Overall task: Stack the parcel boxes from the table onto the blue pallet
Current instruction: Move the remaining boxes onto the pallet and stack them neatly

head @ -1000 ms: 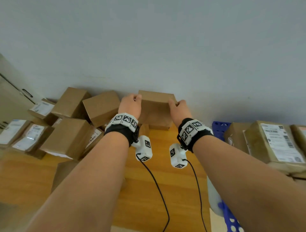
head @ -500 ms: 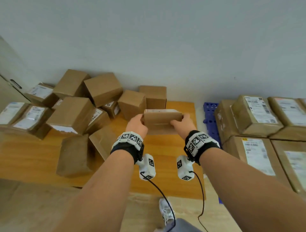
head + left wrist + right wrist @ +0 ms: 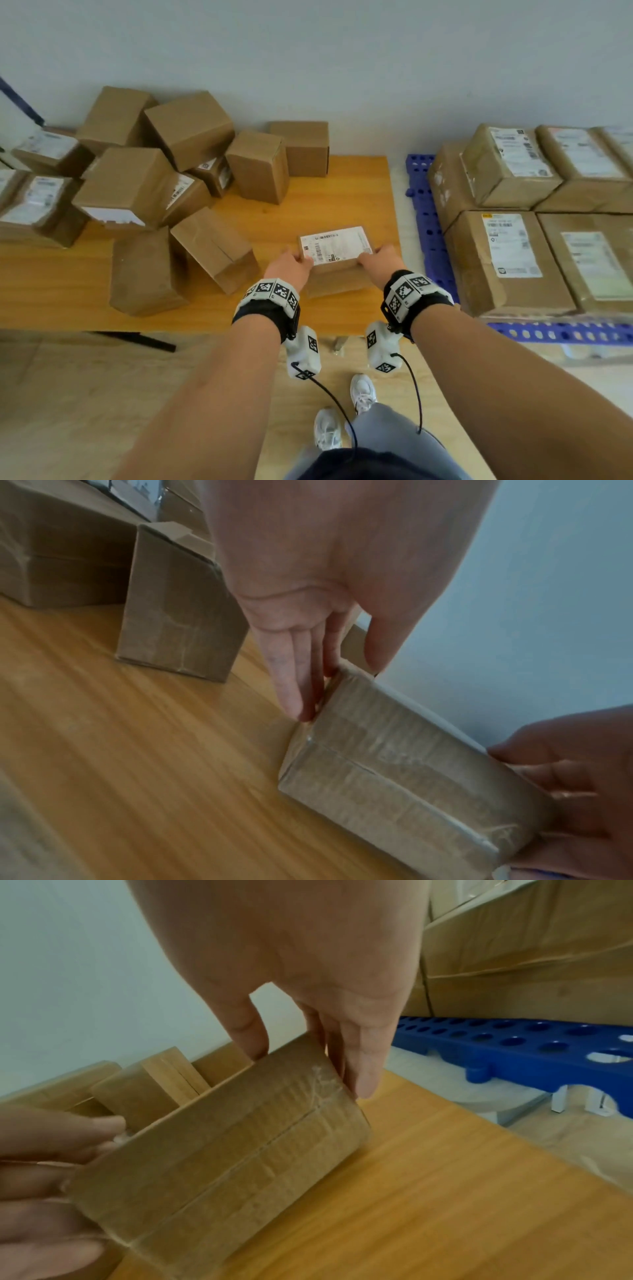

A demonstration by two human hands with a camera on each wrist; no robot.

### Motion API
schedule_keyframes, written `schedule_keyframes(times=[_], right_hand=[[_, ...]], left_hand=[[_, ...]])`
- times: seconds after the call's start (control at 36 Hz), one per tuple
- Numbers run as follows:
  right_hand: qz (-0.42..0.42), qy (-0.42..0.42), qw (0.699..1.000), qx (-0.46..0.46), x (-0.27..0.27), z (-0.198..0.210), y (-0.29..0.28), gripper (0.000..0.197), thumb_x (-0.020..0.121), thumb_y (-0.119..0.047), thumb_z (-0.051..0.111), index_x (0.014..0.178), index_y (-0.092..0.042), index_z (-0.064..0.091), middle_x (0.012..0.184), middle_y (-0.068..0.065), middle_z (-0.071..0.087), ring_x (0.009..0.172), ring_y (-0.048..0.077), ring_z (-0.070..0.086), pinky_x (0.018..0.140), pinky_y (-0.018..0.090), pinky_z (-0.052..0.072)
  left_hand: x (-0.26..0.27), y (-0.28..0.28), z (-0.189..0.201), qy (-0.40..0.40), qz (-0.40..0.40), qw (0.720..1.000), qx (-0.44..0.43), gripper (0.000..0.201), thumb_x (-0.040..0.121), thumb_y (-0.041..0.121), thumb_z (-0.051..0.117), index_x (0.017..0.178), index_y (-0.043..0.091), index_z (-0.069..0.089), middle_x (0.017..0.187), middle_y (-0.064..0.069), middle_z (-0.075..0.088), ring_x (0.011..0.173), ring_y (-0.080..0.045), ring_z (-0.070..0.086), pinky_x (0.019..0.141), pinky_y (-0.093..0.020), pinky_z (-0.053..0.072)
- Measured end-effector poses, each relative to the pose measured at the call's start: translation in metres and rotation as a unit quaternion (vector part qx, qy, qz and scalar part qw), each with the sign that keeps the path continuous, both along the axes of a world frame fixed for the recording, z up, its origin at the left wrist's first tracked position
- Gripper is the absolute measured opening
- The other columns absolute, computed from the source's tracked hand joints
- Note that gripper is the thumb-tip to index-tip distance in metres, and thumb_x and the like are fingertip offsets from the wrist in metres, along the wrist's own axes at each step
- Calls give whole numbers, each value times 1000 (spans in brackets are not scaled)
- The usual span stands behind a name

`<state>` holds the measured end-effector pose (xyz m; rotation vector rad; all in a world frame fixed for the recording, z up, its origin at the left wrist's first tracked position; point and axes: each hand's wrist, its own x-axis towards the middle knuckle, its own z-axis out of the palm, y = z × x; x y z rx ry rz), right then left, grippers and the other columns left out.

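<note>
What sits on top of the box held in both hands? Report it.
A white shipping label covers most of the held box's top. The left hand and right hand grip its ends, their thumbs hiding the label's corners.

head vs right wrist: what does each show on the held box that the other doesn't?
Head only: the white shipping label on the box's top face, plus the heap of parcels on the table and the labelled boxes stacked on the pallet.
Right wrist only: the box's taped underside seam and the pallet's underside feet.
Both: the held box gripped at its ends by the left hand and right hand, over the wooden table, with the blue pallet to the right.
</note>
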<state>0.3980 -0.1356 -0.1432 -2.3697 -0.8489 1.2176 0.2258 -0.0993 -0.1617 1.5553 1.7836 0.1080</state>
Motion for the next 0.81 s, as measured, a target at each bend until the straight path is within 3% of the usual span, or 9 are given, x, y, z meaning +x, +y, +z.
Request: schedule_keyframes(times=[0.06,0.14,0.28,0.36,0.42,0.5,0.61,0.69,0.81], right_hand=[[13,-4,1000,-16,3,-2,-6,65,93,-25,55,147,-6,26,118,11,58,80,22,56,54,29,41],[37,-3,999,-35,8,-6,-12,63,94,-30,57,145,-7,28,113,9,58,81,21,56,56,29,42],[43,-59,997,4,18,-8,-10,73,92,-36,63,148,-9,25,142,12,42,118,28,54,87,36,51],[78,-85,993,29,21,-8,-7,80,89,-33,66,152,-11,21,150,10,33,129,28,45,102,39,46],[100,-93,990,17,23,-7,-5,78,88,-31,67,151,-13,24,147,10,37,125,28,48,99,40,48],[127,-109,986,-14,24,-6,-4,71,86,-41,67,144,-13,36,139,11,44,122,29,50,99,43,48],[139,-113,982,-67,22,-5,-6,69,82,-60,63,132,-14,48,122,8,59,107,25,60,89,40,54],[167,-102,977,-85,19,-2,-9,58,89,-59,55,127,-16,51,110,4,64,93,19,65,75,31,56],[177,-76,977,-87,16,4,-13,44,98,-43,49,128,-11,50,102,2,64,81,15,60,57,23,45]], left_hand=[[3,-3,-3,11,-22,1000,-1,34,96,35,52,123,16,51,110,-4,65,82,-20,60,68,-28,48],[8,-6,-4,18,-49,999,2,34,97,27,52,129,19,49,116,-2,65,80,-17,58,64,-26,44],[18,-3,0,24,-86,995,39,35,99,25,48,134,24,50,125,1,62,92,-19,61,68,-26,48],[25,-1,-1,21,-101,994,42,33,101,26,45,132,27,55,121,0,64,81,-17,57,54,-21,41],[30,-1,-1,13,-98,994,46,34,100,21,45,131,29,57,120,1,64,78,-15,55,51,-19,36],[32,-6,0,12,-71,996,55,36,97,14,48,132,23,56,122,-1,63,90,-17,59,66,-22,42],[36,-10,0,37,-35,998,26,38,95,24,54,131,13,50,121,-9,60,99,-23,63,78,-32,54],[38,-10,4,59,-25,998,-25,32,98,30,49,119,6,54,110,-10,64,83,-22,60,66,-30,49],[41,-14,6,71,-58,995,-44,30,100,31,46,107,6,60,94,-5,61,75,-20,54,57,-25,43]])
